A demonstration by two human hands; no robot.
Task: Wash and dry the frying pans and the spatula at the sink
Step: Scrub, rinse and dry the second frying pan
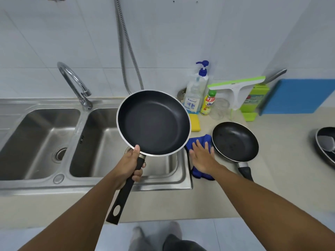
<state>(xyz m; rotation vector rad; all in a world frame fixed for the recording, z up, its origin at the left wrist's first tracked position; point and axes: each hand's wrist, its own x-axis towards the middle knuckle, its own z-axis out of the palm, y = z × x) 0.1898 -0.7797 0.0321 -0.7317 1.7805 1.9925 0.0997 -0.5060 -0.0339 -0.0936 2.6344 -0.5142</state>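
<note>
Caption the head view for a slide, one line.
Left hand holds a black frying pan over the sink while the right hand rests on a blue cloth.

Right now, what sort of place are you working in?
Probably a home kitchen: a stainless double sink with a curved tap, a pump bottle of soap and a yellow sponge on the counter, and the left hand holding a frying pan.

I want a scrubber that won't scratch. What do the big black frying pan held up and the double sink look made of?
Large black frying pan in the left hand: matte dark inside, probably a non-stick coating; bright silvery rim suggests metal, perhaps aluminium. Double-bowl grey sink: brushed, softly reflective sheen, likely stainless steel.
</note>
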